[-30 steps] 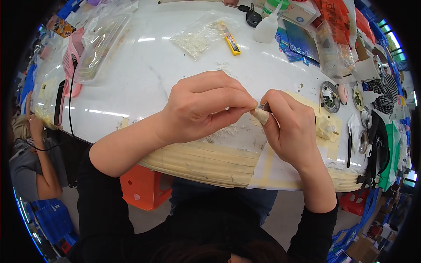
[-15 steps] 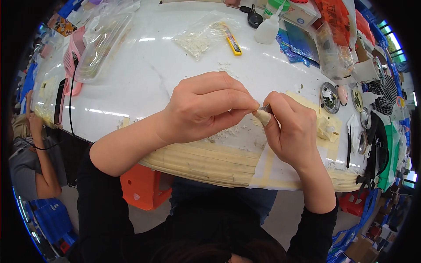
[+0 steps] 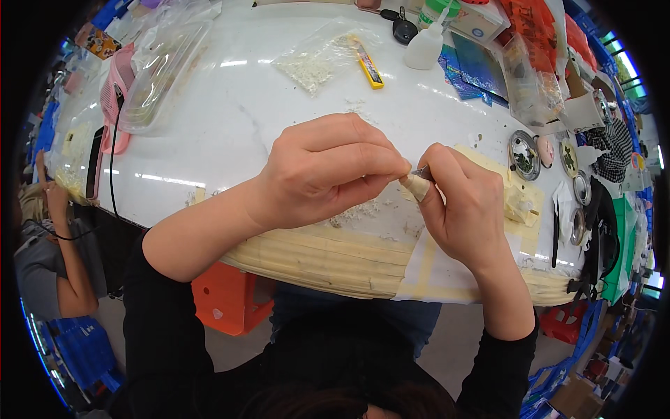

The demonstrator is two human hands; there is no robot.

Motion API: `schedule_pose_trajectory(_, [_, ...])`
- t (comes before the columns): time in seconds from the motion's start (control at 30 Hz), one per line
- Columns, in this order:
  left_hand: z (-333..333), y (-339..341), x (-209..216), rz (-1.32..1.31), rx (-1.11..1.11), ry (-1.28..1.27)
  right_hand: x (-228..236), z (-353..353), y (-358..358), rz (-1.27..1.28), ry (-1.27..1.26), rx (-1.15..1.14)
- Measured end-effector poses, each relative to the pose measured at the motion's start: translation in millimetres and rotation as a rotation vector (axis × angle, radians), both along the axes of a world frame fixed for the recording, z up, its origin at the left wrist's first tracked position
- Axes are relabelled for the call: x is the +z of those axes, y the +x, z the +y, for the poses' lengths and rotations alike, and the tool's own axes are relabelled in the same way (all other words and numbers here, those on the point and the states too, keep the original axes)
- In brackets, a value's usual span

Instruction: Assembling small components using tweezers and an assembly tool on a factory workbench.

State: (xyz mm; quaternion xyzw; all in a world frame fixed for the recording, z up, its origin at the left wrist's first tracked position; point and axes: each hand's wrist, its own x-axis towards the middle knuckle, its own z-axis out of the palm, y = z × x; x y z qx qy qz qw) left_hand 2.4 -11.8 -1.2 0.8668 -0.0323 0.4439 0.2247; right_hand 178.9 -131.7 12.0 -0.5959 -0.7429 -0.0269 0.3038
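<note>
My left hand [image 3: 335,167] is closed in a pinch over the middle of the table's near side. Whatever sits between its fingertips is too small or hidden to make out. Almost touching those fingertips, my right hand [image 3: 466,202] grips a small grey metal piece [image 3: 423,172], perhaps a blade, between thumb and index finger. Cream-coloured tape [image 3: 417,186] wraps the right thumb tip. Pale shavings [image 3: 359,211] lie scattered on the white table [image 3: 230,105] below the hands. Layers of yellowish tape [image 3: 328,258] cover the table's near edge.
A clear bag of white bits [image 3: 310,66] and a yellow blade pack [image 3: 370,64] lie beyond my hands. A white squeeze bottle [image 3: 424,49] stands farther back. Round tins [image 3: 525,155] sit at the right. A clear plastic box [image 3: 167,77] and a co-worker's arm [image 3: 70,258] are at left.
My hands keep nearly the same pose, with only a slight leftward shift at the fingertips. At the far left, the co-worker's hand has moved a little.
</note>
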Motion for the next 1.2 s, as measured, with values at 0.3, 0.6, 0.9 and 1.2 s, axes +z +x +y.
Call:
schedule_pose_trajectory(0.3, [0.0, 0.4, 0.5, 0.013, -0.006, -0.004, 1.8, -1.6, -0.2, 0.034, -0.063, -0.016])
schedule_pose_trajectory(0.6, [-0.1, -0.1, 0.6, 0.017, -0.002, -0.015, 1.9, -0.6, 0.0, 0.007, -0.035, -0.017])
schedule_pose_trajectory(0.9, [0.2, 0.4, 0.5, 0.007, -0.004, 0.001, 1.9, -0.6, 0.2, 0.042, -0.036, 0.009])
schedule_pose_trajectory(1.2, [-0.2, 0.0, 1.3, -0.01, -0.028, 0.036, 6.8, -0.2, 5.9, 0.353, -0.267, 0.186])
